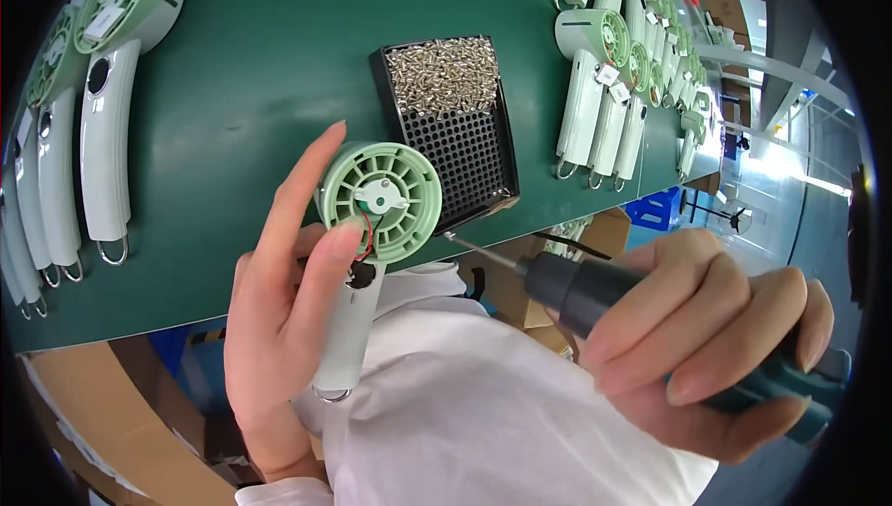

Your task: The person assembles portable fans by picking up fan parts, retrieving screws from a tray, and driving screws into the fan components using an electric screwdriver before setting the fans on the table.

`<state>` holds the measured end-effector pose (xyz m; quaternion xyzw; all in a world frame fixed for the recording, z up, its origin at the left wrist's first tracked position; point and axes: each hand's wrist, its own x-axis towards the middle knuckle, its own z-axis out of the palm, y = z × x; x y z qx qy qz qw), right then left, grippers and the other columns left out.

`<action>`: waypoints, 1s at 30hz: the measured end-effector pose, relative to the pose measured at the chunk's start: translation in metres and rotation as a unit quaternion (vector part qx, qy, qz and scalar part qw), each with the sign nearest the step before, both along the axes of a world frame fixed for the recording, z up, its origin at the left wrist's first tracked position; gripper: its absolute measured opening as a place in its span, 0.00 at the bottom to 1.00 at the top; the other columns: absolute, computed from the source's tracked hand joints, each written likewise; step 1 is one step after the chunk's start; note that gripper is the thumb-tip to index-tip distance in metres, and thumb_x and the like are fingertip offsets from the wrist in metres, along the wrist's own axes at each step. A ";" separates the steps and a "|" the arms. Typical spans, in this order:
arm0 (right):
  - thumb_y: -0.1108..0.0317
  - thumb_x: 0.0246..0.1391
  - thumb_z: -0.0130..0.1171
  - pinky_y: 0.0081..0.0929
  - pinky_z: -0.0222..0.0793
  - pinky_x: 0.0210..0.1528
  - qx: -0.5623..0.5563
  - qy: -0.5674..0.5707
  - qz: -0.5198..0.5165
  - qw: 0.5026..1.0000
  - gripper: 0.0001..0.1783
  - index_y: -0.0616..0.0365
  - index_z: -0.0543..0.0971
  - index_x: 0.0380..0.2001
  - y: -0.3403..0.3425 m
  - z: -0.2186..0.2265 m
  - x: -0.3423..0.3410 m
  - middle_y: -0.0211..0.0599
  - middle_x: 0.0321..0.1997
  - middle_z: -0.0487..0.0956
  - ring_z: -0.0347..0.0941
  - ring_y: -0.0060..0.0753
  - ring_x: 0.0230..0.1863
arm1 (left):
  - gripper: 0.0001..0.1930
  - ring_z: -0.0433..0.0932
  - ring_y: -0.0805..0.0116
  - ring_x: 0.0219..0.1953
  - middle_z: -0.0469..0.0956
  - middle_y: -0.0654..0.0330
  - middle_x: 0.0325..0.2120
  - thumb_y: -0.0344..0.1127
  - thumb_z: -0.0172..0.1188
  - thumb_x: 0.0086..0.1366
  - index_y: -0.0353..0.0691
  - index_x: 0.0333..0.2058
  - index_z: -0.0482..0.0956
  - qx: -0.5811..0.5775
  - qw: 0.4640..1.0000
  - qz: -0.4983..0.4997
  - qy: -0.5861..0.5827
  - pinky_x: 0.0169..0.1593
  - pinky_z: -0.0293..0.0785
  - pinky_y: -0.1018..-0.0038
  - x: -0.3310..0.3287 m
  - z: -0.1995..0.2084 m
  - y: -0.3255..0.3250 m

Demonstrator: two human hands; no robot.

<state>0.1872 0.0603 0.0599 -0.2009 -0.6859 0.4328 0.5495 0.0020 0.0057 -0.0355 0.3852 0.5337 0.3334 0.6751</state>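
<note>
My left hand (288,302) is closed around a handheld fan (348,339) with a pale green round head and a white handle, held at the table's near edge. The slotted back of the head faces up, showing a pale hub and thin red and dark wires near my thumb. My right hand (706,339) grips a dark electric screwdriver (581,292). Its thin bit points left, apart from the fan, and a small shiny screw (450,236) appears to sit on its tip. Beyond the fan lies a black perforated tray (465,157) with a heap of small screws (444,76).
The green table (251,69) carries several more fans (111,134) at the left and rows of them (595,97) at the right. Cardboard boxes (130,413) stand below at the left. A blue crate (655,210) sits beyond the table edge at the right.
</note>
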 end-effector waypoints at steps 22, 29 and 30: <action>0.55 0.63 0.50 0.26 0.68 0.10 0.056 -0.024 0.074 0.995 0.21 0.61 0.58 0.45 0.000 -0.041 -0.019 0.44 0.24 0.71 0.68 0.35 0.11 | 0.26 0.57 0.82 0.24 0.67 0.70 0.19 0.32 0.47 0.70 0.39 0.66 0.61 0.030 0.999 0.028 -0.002 0.29 0.54 0.84 0.002 0.001 0.000; 0.57 0.63 0.52 0.25 0.68 0.11 0.039 -0.008 0.041 0.998 0.20 0.60 0.58 0.43 0.001 -0.041 -0.028 0.44 0.23 0.71 0.68 0.34 0.11 | 0.25 0.55 0.82 0.22 0.64 0.70 0.18 0.32 0.48 0.70 0.38 0.65 0.61 0.048 0.998 0.049 -0.010 0.27 0.52 0.84 0.002 -0.002 -0.001; 0.58 0.63 0.53 0.25 0.69 0.11 0.044 -0.036 0.055 0.997 0.20 0.60 0.58 0.43 0.000 -0.041 -0.024 0.44 0.23 0.71 0.68 0.34 0.11 | 0.25 0.55 0.82 0.22 0.64 0.70 0.18 0.32 0.48 0.70 0.38 0.65 0.61 0.046 0.998 0.044 -0.010 0.27 0.52 0.84 0.002 -0.001 0.000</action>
